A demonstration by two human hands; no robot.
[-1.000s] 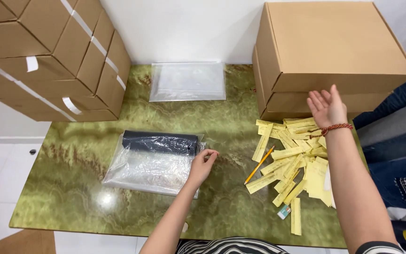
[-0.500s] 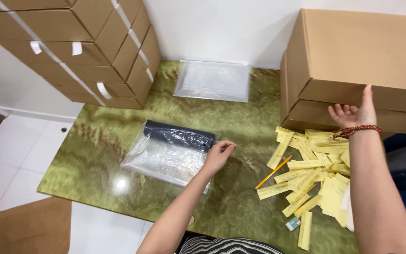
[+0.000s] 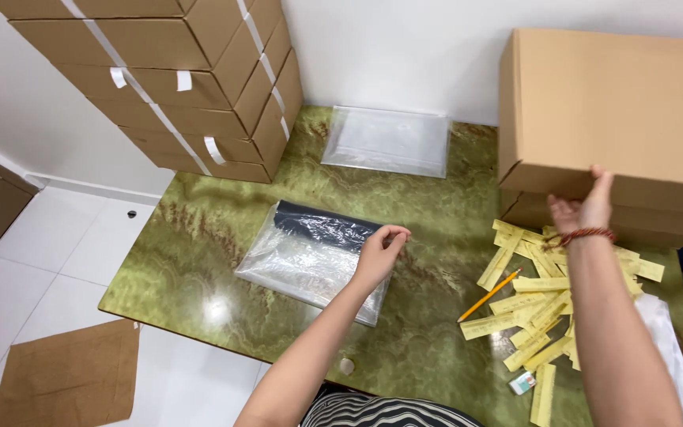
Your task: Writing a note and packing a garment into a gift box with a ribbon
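My left hand (image 3: 378, 251) rests on the right edge of a clear plastic bag (image 3: 310, 255) that lies flat on the green marble table (image 3: 199, 253); the bag holds something dark at its far end. My right hand (image 3: 586, 207), with a red bead bracelet on the wrist, grips the lower front edge of the lid of a large cardboard box (image 3: 610, 111) at the table's right and holds it raised. Below that hand lies a heap of yellow paper slips (image 3: 539, 300) with a yellow pencil (image 3: 488, 295) beside it.
A stack of taped cardboard boxes (image 3: 191, 79) stands at the back left. A pile of empty clear bags (image 3: 387, 141) lies at the back centre. A small eraser (image 3: 522, 383) sits near the front edge. Brown cardboard (image 3: 65, 372) lies on the white tiled floor.
My right hand has moved from the yellow slips up to the box lid's edge and taken hold of it. The view has shifted left. My left hand stays on the bag.
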